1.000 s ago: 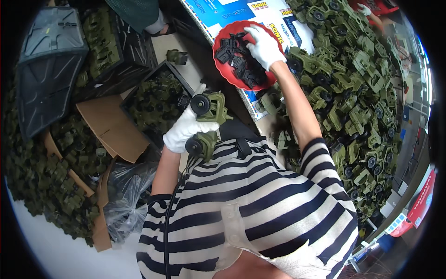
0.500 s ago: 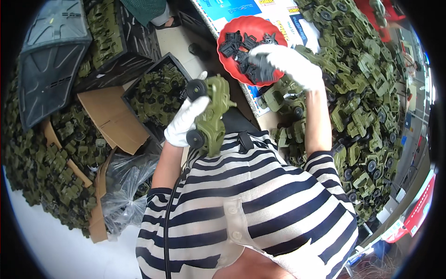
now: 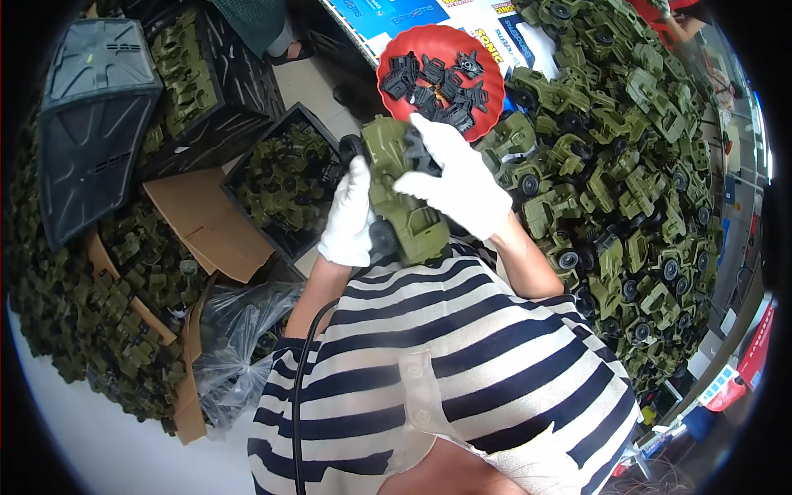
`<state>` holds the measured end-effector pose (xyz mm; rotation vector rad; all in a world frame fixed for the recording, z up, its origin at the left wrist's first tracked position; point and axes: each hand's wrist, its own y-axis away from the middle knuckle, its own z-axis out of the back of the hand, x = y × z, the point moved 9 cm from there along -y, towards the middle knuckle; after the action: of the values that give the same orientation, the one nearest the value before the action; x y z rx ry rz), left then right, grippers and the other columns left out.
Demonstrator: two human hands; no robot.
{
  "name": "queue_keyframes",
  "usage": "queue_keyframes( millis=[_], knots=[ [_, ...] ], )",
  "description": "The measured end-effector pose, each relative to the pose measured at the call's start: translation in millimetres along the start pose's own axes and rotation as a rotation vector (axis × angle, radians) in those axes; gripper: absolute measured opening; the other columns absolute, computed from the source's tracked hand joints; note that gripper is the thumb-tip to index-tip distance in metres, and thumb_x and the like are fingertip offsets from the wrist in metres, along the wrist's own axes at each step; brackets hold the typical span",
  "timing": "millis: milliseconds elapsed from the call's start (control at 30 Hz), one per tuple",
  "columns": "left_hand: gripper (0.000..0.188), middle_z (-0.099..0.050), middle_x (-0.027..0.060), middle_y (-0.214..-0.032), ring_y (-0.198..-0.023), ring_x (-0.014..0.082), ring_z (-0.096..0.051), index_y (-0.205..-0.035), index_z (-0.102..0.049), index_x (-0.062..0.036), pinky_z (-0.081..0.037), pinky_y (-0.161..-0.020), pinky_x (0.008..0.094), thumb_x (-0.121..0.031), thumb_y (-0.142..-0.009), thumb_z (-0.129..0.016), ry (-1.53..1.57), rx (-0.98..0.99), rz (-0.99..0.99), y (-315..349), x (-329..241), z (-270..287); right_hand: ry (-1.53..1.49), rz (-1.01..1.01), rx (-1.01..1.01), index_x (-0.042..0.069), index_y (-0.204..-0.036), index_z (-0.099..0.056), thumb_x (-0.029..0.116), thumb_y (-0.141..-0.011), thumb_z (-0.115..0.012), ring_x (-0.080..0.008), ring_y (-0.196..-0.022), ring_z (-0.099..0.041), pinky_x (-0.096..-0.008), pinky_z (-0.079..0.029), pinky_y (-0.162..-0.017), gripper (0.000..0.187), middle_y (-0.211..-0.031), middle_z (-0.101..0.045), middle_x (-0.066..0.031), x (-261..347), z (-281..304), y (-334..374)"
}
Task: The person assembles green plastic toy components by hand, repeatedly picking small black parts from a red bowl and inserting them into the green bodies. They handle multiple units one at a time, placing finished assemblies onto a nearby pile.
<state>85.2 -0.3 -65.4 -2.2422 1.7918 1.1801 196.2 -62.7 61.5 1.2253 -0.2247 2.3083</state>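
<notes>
Olive-green toy truck [image 3: 402,191] sits upright between both white-gloved hands, close above the striped shirt [image 3: 445,363]. Left hand [image 3: 348,216] wraps its side, fingers closed around the body near a black wheel. Right hand [image 3: 455,177] lies half open against the truck's front, fingers spread. Just beyond, a red bowl [image 3: 487,62] holds black plastic parts [image 3: 436,82]; finished green trucks [image 3: 627,165] pile at right.

The right hand [image 3: 459,177] covers the upper side of the green toy truck [image 3: 402,194], so whatever its fingers press there is hidden, perhaps a small black part. The left hand [image 3: 350,216] hides the truck's near flank. The black pieces in the red bowl [image 3: 487,64] are too small to tell apart.
</notes>
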Motion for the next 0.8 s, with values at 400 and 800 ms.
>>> queue_keyframes(
  millis=[400, 800],
  knots=[
    [0.064, -0.062, 0.0061, -0.115, -0.094, 0.0168, -0.065, -0.137, -0.046, -0.0046, -0.055, -0.081, 0.0322, -0.04, -0.09, -0.07, 0.025, 0.288, 0.218, 25.4, -46.8, -55.8, -0.222, 0.004, 0.135, 0.006, -0.147, -0.042, 0.016, -0.09, -0.066, -0.0208, -0.113, -0.058, -0.0325, -0.045, -0.1, 0.062, -0.127, -0.06, -0.0121, -14.9, 39.4, -17.4],
    [0.049, -0.057, 0.0085, -0.13, -0.115, 0.0165, -0.058, -0.141, -0.045, -0.0011, -0.048, -0.097, 0.0316, -0.032, -0.103, -0.049, 0.12, 0.055, 0.314, 45.1, -33.3, -39.6, -0.724, -0.235, 0.476, 0.001, -0.144, -0.045, 0.033, -0.093, -0.063, -0.0079, -0.102, -0.044, -0.0239, -0.032, -0.087, 0.063, -0.126, -0.06, -0.0037, -53.4, -6.1, -11.5]
  ],
)
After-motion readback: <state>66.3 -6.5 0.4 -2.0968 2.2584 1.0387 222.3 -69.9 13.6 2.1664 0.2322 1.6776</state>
